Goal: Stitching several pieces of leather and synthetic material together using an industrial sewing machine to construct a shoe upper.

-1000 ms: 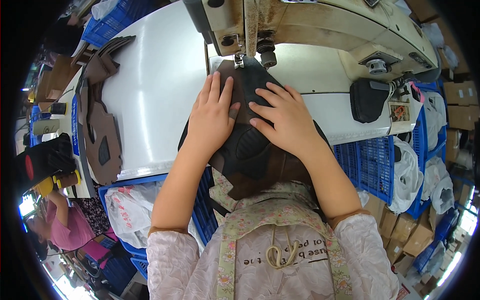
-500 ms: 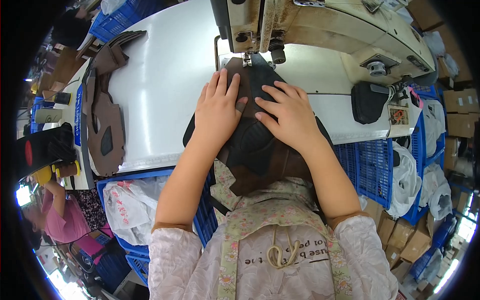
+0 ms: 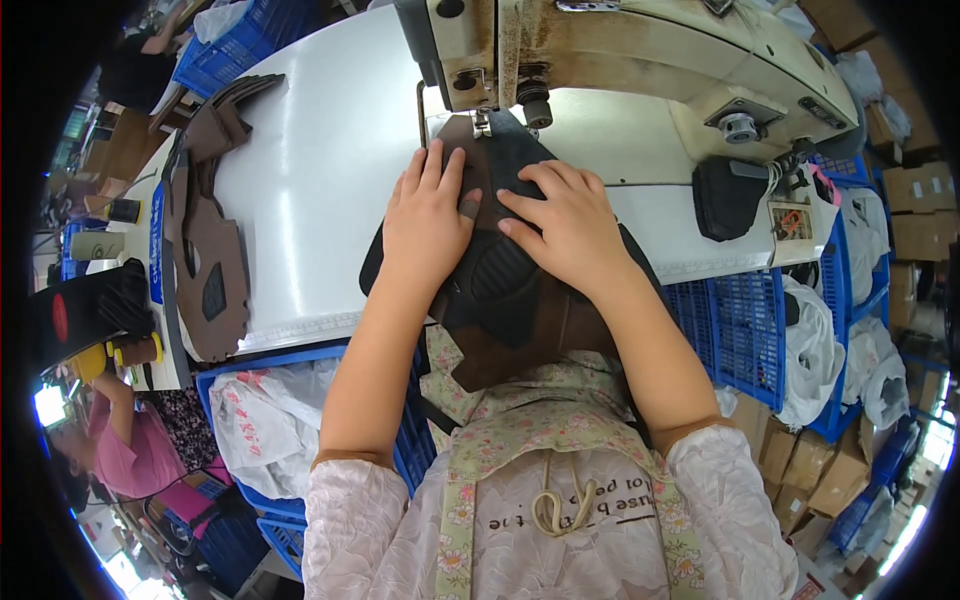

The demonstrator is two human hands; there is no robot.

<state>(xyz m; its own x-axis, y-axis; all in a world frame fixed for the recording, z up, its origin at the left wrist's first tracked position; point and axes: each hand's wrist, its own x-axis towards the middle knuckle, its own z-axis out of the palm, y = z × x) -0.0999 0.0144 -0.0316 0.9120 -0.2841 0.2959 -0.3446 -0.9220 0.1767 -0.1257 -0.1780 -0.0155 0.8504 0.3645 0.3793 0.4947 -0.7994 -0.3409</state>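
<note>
A dark brown and black sewn piece (image 3: 520,310), probably leather-like, lies under both my hands and hangs over the table's front edge toward my apron. Its far tip sits beneath the presser foot (image 3: 482,124) of a worn cream sewing machine (image 3: 640,55). My left hand (image 3: 428,220) rests flat on the piece's left side, fingers stretched toward the foot. On the right side, my right hand (image 3: 565,220) presses with spread, slightly bent fingers. Neither hand grips anything. My palms hide part of the piece.
Brown cut pieces (image 3: 210,270) are stacked at the table's left. A black pouch-like object (image 3: 728,200) lies at the right, near a small picture card (image 3: 791,222). Blue crates (image 3: 735,335) and white plastic bags (image 3: 275,425) flank me. A person in pink (image 3: 135,445) is at far left.
The whole view has shifted slightly, so the machine appears a little further left. Both hands stay spread on the piece, with the right fingers a little more bent.
</note>
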